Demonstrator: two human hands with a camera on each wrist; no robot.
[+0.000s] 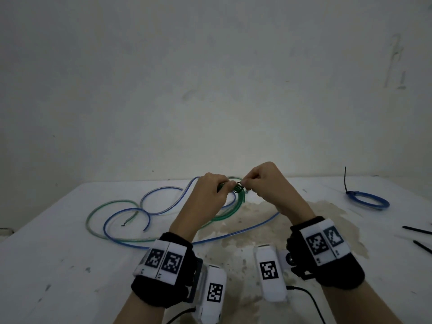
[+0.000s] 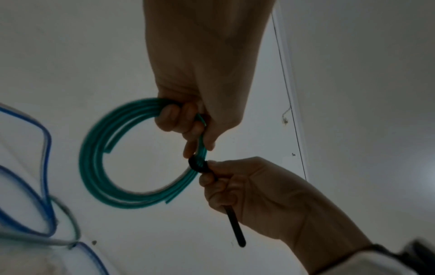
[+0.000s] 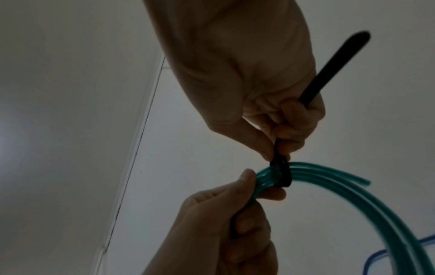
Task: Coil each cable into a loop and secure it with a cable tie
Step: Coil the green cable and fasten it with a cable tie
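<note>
Green coil (image 2: 98, 167) hangs apparently upright — black tie (image 2: 198, 166) wrapped across its strands.

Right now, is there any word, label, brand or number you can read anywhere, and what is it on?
No readable words, brands or numbers anywhere.
Left wrist band: square black-and-white code markers, with tiny characters below them too small to read.
Right wrist band: the same kind of markers, with an unreadable small mark below.
Green cable coil, black cable tie, table: no print visible.
</note>
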